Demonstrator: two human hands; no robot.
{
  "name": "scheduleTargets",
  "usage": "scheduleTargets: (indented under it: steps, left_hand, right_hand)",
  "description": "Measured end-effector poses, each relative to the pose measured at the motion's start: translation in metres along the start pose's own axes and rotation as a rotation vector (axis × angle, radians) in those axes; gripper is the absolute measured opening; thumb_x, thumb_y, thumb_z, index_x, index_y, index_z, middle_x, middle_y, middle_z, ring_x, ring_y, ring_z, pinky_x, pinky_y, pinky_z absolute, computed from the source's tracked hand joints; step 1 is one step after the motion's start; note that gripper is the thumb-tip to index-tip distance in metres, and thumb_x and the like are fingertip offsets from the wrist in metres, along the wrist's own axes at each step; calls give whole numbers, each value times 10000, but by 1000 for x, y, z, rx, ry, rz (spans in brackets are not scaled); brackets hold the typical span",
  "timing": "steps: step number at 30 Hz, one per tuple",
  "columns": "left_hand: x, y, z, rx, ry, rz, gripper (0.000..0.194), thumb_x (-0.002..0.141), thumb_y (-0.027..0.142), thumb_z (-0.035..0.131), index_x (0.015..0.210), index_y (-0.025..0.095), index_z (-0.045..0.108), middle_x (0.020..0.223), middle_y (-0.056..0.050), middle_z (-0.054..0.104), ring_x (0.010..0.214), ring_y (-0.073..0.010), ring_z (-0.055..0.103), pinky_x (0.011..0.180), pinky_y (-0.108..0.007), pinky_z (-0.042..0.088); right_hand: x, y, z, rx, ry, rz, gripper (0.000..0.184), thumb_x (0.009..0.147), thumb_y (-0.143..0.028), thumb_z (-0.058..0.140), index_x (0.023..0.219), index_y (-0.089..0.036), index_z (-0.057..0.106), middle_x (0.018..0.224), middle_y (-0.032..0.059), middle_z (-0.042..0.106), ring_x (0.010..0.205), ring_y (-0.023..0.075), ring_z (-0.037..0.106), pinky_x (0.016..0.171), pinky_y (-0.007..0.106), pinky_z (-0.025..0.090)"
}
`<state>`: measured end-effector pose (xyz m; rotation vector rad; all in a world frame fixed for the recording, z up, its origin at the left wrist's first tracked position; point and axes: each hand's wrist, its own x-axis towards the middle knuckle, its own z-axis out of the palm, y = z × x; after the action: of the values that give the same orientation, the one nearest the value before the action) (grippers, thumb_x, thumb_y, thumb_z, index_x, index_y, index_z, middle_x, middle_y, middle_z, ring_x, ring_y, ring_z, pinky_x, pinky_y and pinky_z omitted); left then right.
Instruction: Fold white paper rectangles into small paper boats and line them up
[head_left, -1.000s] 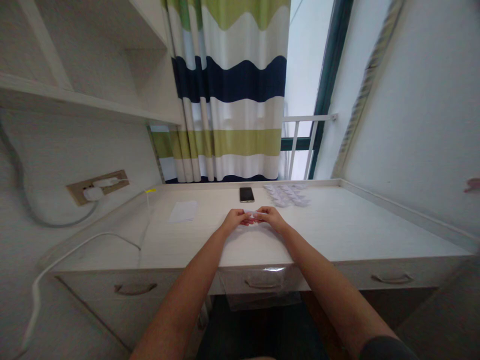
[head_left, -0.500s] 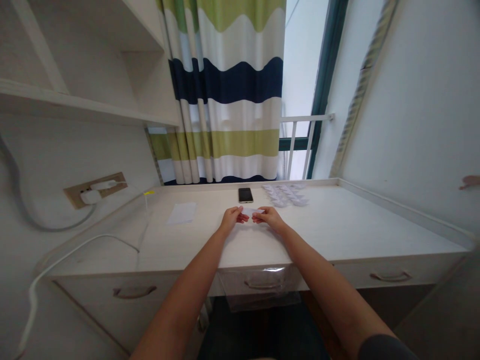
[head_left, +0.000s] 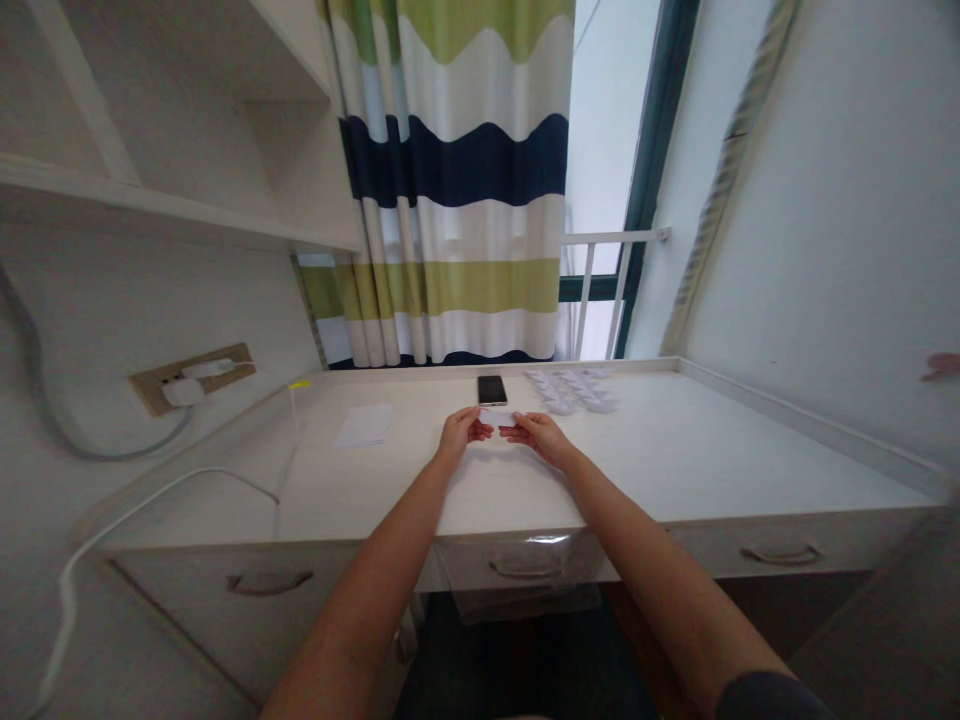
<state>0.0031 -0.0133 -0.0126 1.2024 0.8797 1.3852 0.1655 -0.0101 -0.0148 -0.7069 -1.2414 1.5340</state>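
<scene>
Between my two hands is a small white piece of paper (head_left: 496,418), held just above the desk. My left hand (head_left: 463,434) pinches its left end between thumb and fingers. At the right end, my right hand (head_left: 534,436) grips it the same way. Just beyond the paper lies a black phone (head_left: 492,390). Several small folded white paper pieces (head_left: 571,390) lie in rows behind my right hand. To the left of my left hand is a stack of white paper sheets (head_left: 365,425).
The white desk (head_left: 720,450) has a raised rim at the back and sides. A white cable (head_left: 214,472) crosses its left part. Plugs sit in a wall socket (head_left: 193,380) on the left. A clear plastic sheet (head_left: 517,575) hangs over the front edge.
The paper between my hands has shifted slightly left and now shows a flatter, wider face. My right hand has moved slightly left. The phone and folded pieces stay put.
</scene>
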Motion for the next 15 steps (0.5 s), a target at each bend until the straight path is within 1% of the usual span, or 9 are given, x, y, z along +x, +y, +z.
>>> scheduleTargets:
  steps: [3,7,11,15]
  left_hand:
    - [0,0,1,-10,-7,10,280,663,390,562,741,121,558,521,-27,599,450,-101,544,472,-204,398]
    - [0,0,1,-27,0,10,286,663,397,566,739,122,552,520,-26,598,459,-104,551,481,-206,407]
    - [-1,1,-1,-34,-8,4,289,666,394,568,757,120,561,534,-28,603,469,-105,557,487,-205,413]
    - [-1,2,-1,-49,15,1,286,668,397,567,738,120,558,522,-25,597,467,-105,557,489,-205,416]
  right_hand:
    - [1,0,-1,18,12,-23,166,734,-268,582,681,-112,593,659,77,668,634,137,644,596,202,506]
    - [2,1,-2,26,-8,-23,197,740,-293,572,683,-106,593,657,81,664,635,145,645,602,215,506]
    - [1,1,-3,55,-15,-58,224,734,-323,572,633,-123,569,615,52,647,661,155,646,604,218,501]
    - [0,0,-3,27,-19,-31,250,768,-338,527,671,-114,581,643,69,658,640,143,641,607,224,497]
